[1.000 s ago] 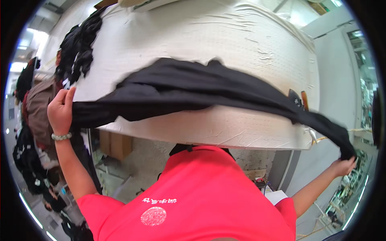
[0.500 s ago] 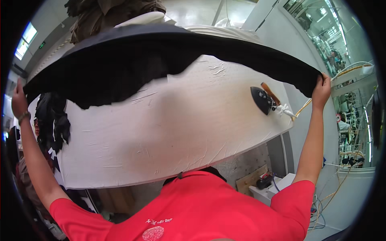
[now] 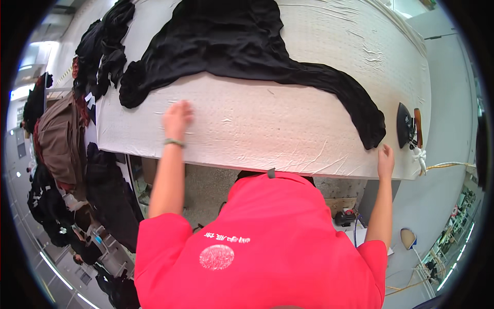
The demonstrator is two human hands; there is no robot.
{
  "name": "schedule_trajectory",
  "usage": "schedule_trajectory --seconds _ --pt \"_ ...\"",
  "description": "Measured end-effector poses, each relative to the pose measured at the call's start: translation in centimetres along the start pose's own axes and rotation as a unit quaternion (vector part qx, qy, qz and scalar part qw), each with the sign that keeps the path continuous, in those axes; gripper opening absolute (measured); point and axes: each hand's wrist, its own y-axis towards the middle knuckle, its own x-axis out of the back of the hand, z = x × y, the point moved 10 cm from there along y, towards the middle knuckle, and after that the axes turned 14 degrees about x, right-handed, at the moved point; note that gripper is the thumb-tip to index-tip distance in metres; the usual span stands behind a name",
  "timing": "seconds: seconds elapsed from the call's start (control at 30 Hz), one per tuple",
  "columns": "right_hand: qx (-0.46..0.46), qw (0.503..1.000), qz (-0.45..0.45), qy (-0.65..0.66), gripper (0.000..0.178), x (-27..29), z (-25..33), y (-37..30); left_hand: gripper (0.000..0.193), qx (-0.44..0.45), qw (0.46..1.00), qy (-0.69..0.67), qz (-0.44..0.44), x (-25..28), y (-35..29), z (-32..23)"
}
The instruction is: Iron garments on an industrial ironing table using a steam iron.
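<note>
Black garment [image 3: 221, 44]: spread on table [image 3: 247, 126] beyond left hand [image 3: 177, 119]; hand empty, blurred, finger closure unclear. Sleeve end [image 3: 373, 136]: just beside right hand [image 3: 386, 158], grip unclear. Bunched sleeve [image 3: 135, 86], past left hand: probably best eased straight, unstretched.

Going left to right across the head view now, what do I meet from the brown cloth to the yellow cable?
Brown cloth → bunched left end of the black garment → left hand → right hand → black iron → yellow cable.
</note>
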Motion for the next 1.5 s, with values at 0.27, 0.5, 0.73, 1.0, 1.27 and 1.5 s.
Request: schedule_trajectory --seconds 0.27,0.5,0.73,1.0,1.27,1.5 --pt "-0.219 0.968 0.096 0.075 0.051 -5.3 -6.6 2.4 0.035 0.112 0.963 -0.163 0.18 -19.3 0.5 -4.3" --pt "-0.162 0.943 -0.123 0.264 0.031 7.8 -2.4 1.4 0.028 -0.25 0.955 -0.159 -0.027 -6.1 -9.6 -15.7" --pt "-0.298 0.894 -0.074 0.326 0.026 6.5 -1.5 -4.7 0.036 -0.376 0.91 0.041 0.168 -16.9 -7.7 -21.3" --pt "-0.381 0.866 -0.152 0.286 0.031 5.3 -2.3 -10.1 0.028 -0.154 0.922 0.342 0.09 -19.2 -4.0 -6.4" --pt "-0.415 0.85 -0.115 0.303 0.032 3.7 -1.4 -9.9 0.02 -0.622 0.698 0.343 -0.088 -25.0 -11.8 -14.7" --pt "-0.396 0.851 -0.124 0.321 0.03 4.9 -1.6 -8.5 0.02 -0.652 0.646 0.392 0.062 -24.4 -14.8 -15.3"
